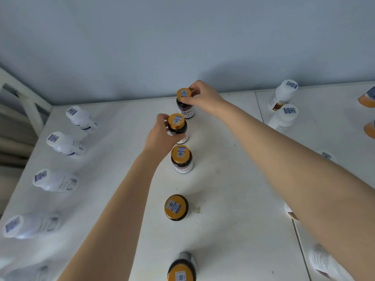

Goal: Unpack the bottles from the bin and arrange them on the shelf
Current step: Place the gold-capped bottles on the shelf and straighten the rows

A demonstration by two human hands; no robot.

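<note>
1. The fingertips (190, 101) of the right hand (204, 96) pinch the orange cap (183, 92) of the rearmost brown bottle (185, 110), in the upper middle of the frame. One digit is at the cap's near edge and the others curl over its far edge.
2. The fingers (162, 118) of the left hand (160, 134) are curled round the second brown bottle (178, 127) just under its cap. The thumb lies across the dark shoulder on the near side and the rest wrap behind it.
3. Both held bottles are upright, one just in front of the other, near the middle of the white shelf (223, 179). Whether their bases touch the shelf cannot be told.
4. Three more brown bottles stand apart from one another in the same line toward the bottom of the frame: the third bottle (181, 160), the fourth bottle (176, 207) and the fifth bottle (181, 268) at the bottom edge. Each has an orange cap with a small code sticker.
5. A column of white bottles (55, 180) runs down the left side of the frame, well apart from the brown line.
6. More white bottles stand at the upper right (283, 94), and two orange-capped ones (367, 99) are cut off by the right edge.
7. Both bare forearms reach in from the bottom of the frame, and the right one covers part of the shelf's right side.
8. A pale grey wall (182, 37) rises behind the shelf.
</note>
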